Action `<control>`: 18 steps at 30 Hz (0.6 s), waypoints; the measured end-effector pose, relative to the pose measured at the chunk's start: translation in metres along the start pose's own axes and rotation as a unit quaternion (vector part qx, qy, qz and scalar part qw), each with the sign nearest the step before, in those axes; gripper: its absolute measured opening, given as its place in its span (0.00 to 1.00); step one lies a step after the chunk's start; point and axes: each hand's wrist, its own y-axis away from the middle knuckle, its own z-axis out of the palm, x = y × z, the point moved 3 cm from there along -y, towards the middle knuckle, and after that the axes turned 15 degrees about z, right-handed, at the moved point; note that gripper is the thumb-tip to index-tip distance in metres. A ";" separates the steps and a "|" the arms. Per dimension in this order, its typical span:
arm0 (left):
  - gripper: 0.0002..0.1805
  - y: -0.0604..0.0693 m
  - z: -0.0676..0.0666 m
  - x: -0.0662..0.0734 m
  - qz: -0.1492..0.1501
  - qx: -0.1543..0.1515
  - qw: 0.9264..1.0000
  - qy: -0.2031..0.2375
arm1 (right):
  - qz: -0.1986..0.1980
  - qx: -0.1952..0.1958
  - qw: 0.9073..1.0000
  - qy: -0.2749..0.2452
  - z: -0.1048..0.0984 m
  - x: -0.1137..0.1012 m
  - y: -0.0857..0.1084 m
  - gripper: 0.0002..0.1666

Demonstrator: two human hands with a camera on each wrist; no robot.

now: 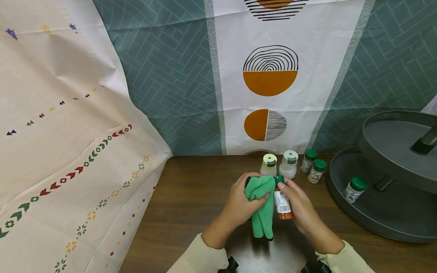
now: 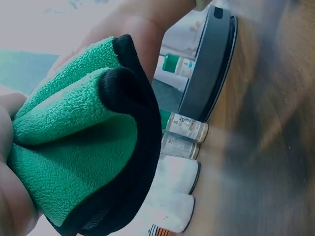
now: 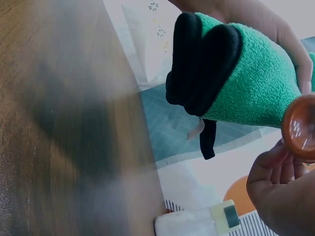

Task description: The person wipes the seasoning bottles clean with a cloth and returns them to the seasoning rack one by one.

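Note:
My left hand [image 1: 240,201] grips a folded green cloth [image 1: 263,216] with black edging, which hangs down below the fingers. Beside it my right hand [image 1: 300,208] holds a spice jar [image 1: 283,204] with a green cap, a white barcode label and orange-red contents. The jar is upright, slightly tilted, and its cap end lies close against the cloth. In the right wrist view the jar's orange base [image 3: 300,129] faces the camera, and the cloth [image 3: 256,78] stands right next to it. The left wrist view shows the cloth's folds [image 2: 74,123], with the jar hidden behind them.
Behind the hands stand two white-capped shakers [image 1: 269,165] and two green-capped spice jars [image 1: 315,171]. At right is a dark two-tier round tray [image 1: 382,227], with another green-capped jar [image 1: 355,189] on its lower tier. A patterned white cloth [image 1: 85,170] drapes down the left side.

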 end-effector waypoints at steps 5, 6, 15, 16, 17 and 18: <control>0.27 0.001 0.002 0.000 -0.016 -0.008 1.000 0.002 | -0.014 -0.006 1.000 -0.014 0.001 0.001 0.001 0.13; 0.27 0.002 0.004 0.001 -0.016 -0.016 1.000 0.000 | -0.018 -0.001 1.000 -0.021 0.000 0.001 0.001 0.14; 0.27 0.007 0.020 0.007 0.005 -0.112 0.994 0.010 | -0.075 0.010 0.991 -0.110 -0.010 -0.003 -0.002 0.26; 0.27 0.007 0.021 0.008 0.013 -0.121 0.993 0.007 | -0.079 0.007 0.990 -0.118 -0.012 -0.003 -0.003 0.28; 0.26 0.007 0.022 0.008 0.024 -0.129 0.991 0.003 | -0.083 0.002 0.989 -0.123 -0.013 -0.003 -0.003 0.29; 0.26 0.007 0.023 0.008 0.034 -0.136 0.990 0.000 | -0.086 -0.001 0.988 -0.124 -0.014 -0.003 -0.004 0.30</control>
